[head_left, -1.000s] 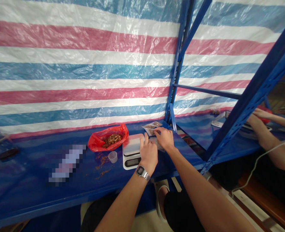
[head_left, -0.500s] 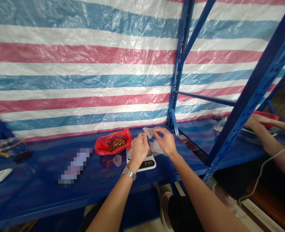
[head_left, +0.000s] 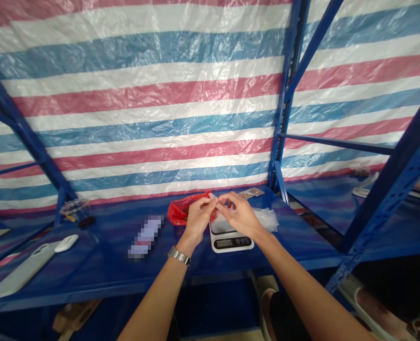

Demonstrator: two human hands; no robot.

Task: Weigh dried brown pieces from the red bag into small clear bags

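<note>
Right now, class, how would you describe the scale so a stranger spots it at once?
Below the striped sheet is a blue table. There, partly hidden by the right hand, the scale sits between the red bag and clear plastic. Unlike those limp neighbours, it is a flat white box with a dark panel along its near edge.

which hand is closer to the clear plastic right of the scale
Right. The right hand is just left of the clear plastic, over the scale; the left hand is farther left, in front of the red bag.
</note>
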